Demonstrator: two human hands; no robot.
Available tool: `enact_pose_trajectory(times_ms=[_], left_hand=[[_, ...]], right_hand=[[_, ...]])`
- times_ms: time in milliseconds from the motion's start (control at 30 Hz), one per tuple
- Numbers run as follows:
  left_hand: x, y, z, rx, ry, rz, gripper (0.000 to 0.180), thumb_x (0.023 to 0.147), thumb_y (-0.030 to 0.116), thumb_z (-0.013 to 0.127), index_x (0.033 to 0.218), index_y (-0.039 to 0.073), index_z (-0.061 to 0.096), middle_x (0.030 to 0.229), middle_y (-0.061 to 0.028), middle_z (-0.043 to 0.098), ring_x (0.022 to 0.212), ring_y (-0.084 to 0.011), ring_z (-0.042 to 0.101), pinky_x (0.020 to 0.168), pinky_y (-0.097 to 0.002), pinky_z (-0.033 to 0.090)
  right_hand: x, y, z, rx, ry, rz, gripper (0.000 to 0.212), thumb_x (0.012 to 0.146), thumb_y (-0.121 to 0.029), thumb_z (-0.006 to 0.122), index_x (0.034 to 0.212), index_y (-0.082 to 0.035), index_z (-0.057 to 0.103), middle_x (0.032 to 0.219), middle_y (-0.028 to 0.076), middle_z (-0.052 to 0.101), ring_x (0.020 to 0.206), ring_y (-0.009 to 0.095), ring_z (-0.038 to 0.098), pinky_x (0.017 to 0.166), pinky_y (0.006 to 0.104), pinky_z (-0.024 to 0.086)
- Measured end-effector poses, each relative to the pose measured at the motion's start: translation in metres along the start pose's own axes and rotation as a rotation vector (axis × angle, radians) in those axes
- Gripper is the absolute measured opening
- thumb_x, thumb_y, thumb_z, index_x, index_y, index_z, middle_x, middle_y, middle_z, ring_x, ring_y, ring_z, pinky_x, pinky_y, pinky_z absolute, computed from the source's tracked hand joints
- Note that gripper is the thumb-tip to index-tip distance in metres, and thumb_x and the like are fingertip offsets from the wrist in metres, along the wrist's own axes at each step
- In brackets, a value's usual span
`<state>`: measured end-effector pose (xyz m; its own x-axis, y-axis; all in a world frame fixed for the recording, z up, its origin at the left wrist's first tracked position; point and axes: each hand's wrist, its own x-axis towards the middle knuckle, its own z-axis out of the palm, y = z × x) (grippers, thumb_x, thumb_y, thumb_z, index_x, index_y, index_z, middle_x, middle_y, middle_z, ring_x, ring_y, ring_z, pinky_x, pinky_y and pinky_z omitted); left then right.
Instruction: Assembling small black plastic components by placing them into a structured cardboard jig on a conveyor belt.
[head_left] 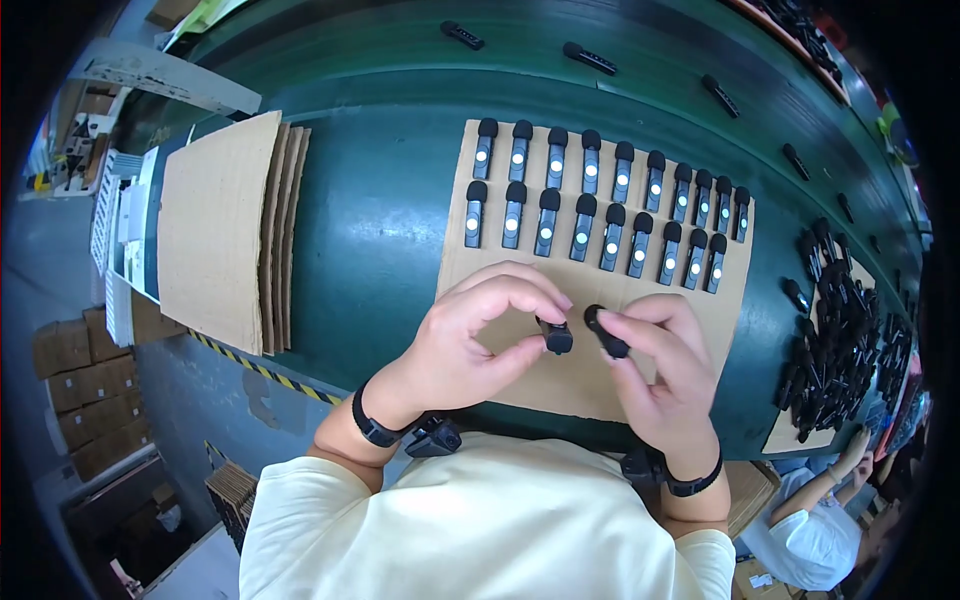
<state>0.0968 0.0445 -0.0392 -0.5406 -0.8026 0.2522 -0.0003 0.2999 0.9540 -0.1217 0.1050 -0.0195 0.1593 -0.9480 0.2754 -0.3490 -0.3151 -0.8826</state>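
Note:
My left hand [468, 338] pinches a small black clip-on microphone [557, 338] between thumb and fingers, seen nearly end-on. Just to its right, my right hand [668, 362] grips another small black clip-on microphone [606, 332], tilted, its lower part partly behind my fingers. The two pieces are apart. Both hands hover over the near half of a cardboard sheet [545, 385]. On the sheet's far half, two rows of black microphones [582, 228] lie side by side, foam tips pointing away from me, each showing a bright light spot.
A stack of cardboard sheets [215, 235] stands at the left of the green table [370, 200]. Single microphones [588, 58] lie spaced along the far green strip. At the right is a heap of black microphones [835, 350] on cardboard. Beyond it sits a co-worker [820, 530].

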Motion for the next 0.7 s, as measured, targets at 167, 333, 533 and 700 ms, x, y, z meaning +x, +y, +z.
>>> enact_pose_trajectory(times_ms=[167,333,533,700], left_hand=[[-0.007,-0.002,-0.004,0.040,0.039,0.044,0.031,0.072,-0.010,0.068,0.100,0.003,0.065,0.103,-0.0112,0.067,0.097,-0.0279,0.065,0.087,-0.0365,0.052],[-0.019,-0.008,-0.018,0.281,0.019,0.166,0.030,0.073,-0.004,0.070,0.101,0.003,0.066,0.104,-0.0102,0.069,0.095,-0.0270,0.067,0.092,-0.0429,0.051],[-0.036,-0.014,-0.039,0.667,0.061,0.232,0.030,0.070,0.001,0.075,0.098,0.005,0.066,0.107,-0.0069,0.068,0.092,-0.0263,0.065,0.085,-0.0418,0.053],[-0.043,-0.017,-0.047,0.906,0.038,0.309,0.020,0.072,0.005,0.070,0.091,0.005,0.064,0.109,-0.0083,0.068,0.096,-0.0257,0.064,0.084,-0.0409,0.054]], right_hand=[[0.013,0.003,0.025,-0.056,0.002,-0.110,0.035,0.073,0.010,0.070,0.105,-0.003,0.063,0.100,0.013,0.062,0.086,0.028,0.062,0.074,0.0343,0.050],[0.017,0.008,0.039,-0.110,-0.054,-0.162,0.033,0.075,0.008,0.072,0.104,-0.002,0.061,0.098,0.014,0.064,0.087,0.029,0.063,0.074,0.0345,0.051],[0.016,0.014,0.054,-0.164,-0.120,-0.116,0.035,0.074,0.007,0.073,0.104,-0.003,0.058,0.100,0.015,0.066,0.090,0.033,0.065,0.074,0.0372,0.052],[0.021,0.022,0.069,-0.359,-0.085,-0.244,0.033,0.074,0.005,0.073,0.100,-0.004,0.056,0.106,0.015,0.065,0.092,0.034,0.064,0.074,0.0392,0.053]])
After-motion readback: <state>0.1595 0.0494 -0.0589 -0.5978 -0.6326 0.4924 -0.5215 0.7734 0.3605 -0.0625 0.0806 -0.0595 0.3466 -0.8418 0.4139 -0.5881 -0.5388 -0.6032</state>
